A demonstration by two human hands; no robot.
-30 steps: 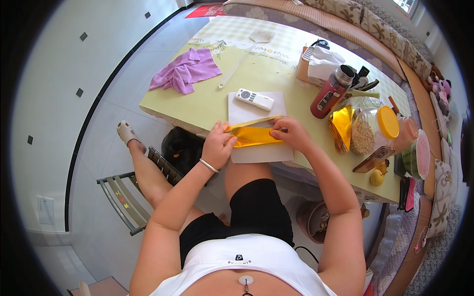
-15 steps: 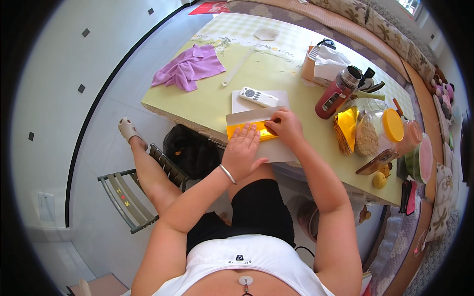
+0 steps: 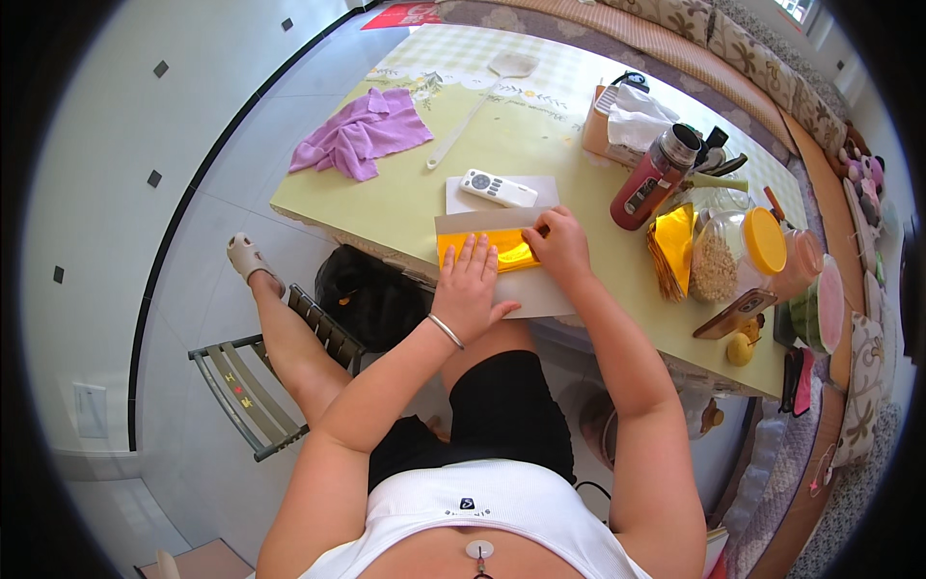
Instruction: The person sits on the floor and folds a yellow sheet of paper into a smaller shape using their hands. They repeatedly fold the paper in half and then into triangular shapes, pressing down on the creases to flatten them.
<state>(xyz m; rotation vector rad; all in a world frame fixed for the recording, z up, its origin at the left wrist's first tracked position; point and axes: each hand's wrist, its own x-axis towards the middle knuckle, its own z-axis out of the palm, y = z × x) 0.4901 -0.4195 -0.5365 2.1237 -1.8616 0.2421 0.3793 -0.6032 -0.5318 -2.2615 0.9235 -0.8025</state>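
A shiny gold foil sheet [image 3: 513, 251] lies on pale paper [image 3: 536, 295] at the table's near edge. My left hand [image 3: 469, 301] rests flat on the foil's left part, fingers stretched out and thumb apart, with a silver bangle on the wrist. At the foil's right end, my right hand [image 3: 562, 248] pinches its edge between thumb and bent fingers. A grey-white strip of paper [image 3: 470, 223] shows along the foil's far side. Just beyond lies a white remote control [image 3: 498, 188] on another white sheet [image 3: 461, 201].
On the right stand a stack of gold foil sheets [image 3: 671, 253], a dark red bottle [image 3: 648, 183], a yellow-lidded jar [image 3: 716, 261], a phone [image 3: 735, 314] and a tissue box [image 3: 600, 124]. A purple cloth [image 3: 365, 135] and a white fly swatter [image 3: 471, 121] lie at the far left.
The gold foil lies a little flatter and shows more of its surface. Both hands keep their places on it. The whole view has shifted slightly.
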